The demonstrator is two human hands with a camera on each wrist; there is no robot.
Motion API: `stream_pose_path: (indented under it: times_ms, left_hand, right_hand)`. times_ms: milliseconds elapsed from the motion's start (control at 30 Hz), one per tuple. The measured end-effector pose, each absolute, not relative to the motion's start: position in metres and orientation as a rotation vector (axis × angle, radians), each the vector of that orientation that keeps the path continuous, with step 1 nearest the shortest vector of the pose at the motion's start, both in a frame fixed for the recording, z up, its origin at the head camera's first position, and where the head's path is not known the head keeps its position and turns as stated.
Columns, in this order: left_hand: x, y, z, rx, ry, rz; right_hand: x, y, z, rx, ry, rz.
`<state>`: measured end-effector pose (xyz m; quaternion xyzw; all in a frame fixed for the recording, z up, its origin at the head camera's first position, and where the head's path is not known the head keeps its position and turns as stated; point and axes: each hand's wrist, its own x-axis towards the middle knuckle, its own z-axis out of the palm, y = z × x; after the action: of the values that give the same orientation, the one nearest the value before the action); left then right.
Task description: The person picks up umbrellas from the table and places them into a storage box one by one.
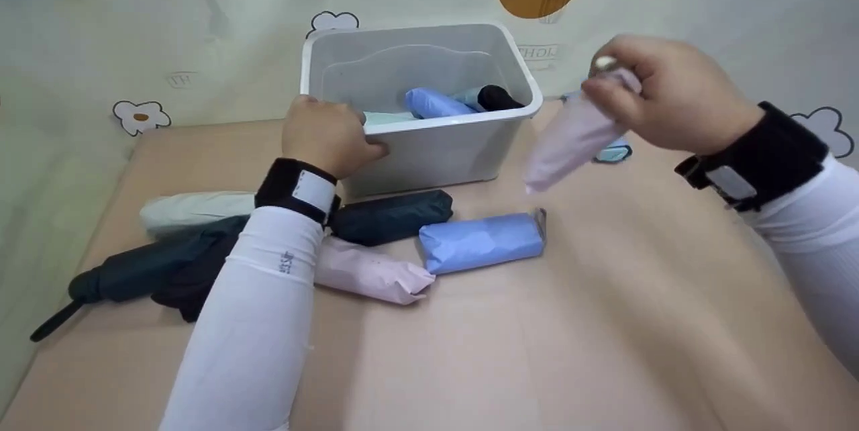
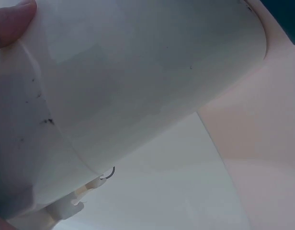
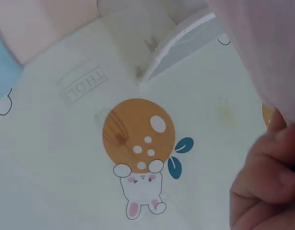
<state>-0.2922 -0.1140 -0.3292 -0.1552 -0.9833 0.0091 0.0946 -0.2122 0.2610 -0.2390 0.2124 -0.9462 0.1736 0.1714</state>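
Observation:
A pink folding umbrella (image 1: 577, 132) hangs slanting down from my right hand (image 1: 671, 92), which grips it at the end with a white tip. It is in the air to the right of a white plastic bin (image 1: 429, 156). My left hand (image 1: 325, 135) holds that bin by its front left rim, thumb on the outer wall; the left wrist view shows the wall (image 2: 138, 86) close up. Inside the bin lie a blue folding umbrella (image 1: 436, 103), a black-ended one (image 1: 498, 98) and something pale green (image 1: 388, 117). In the right wrist view, curled fingers (image 3: 267, 167) pinch the pink fabric (image 3: 267, 52).
Before the bin lie a dark teal umbrella (image 1: 396, 216), a blue one (image 1: 483, 243) and another pink one (image 1: 372, 273). Left of them are a whitish umbrella (image 1: 194, 209), a dark green one (image 1: 141, 270) and a blackish one (image 1: 194, 283). A light blue item (image 1: 614, 152) lies behind the raised umbrella.

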Motion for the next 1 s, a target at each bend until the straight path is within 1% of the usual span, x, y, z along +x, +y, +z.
stream_pose_path:
  times_ms: [233, 400, 533, 700, 833, 1000]
  left_hand:
    - [-0.293, -0.115, -0.328, -0.467, -2.937, 0.048]
    - [-0.292, -0.115, -0.328, -0.450, -2.938, 0.038]
    - [-0.291, -0.112, -0.328, -0.448, -2.944, 0.023]
    - [-0.290, -0.108, -0.327, -0.450, -2.936, 0.020]
    - [-0.290, -0.108, -0.325, -0.452, -2.928, 0.013]
    - [-0.290, -0.111, -0.325, -0.469, -2.900, 0.031]
  right_hand:
    - [-0.245, 0.235, -0.235, 0.347, -2.285, 0.876]
    - [-0.274, 0.210, -0.244, 0.241, -2.291, 0.936]
    - [-0.293, 0.193, -0.264, 0.274, -2.473, 0.828]
    - [-0.304, 0.186, -0.288, 0.333, -2.633, 0.765]
    - [-0.305, 0.184, -0.293, 0.312, -2.807, 0.743]
    - [-0.305, 0.178, -0.291, 0.369, -3.015, 0.611]
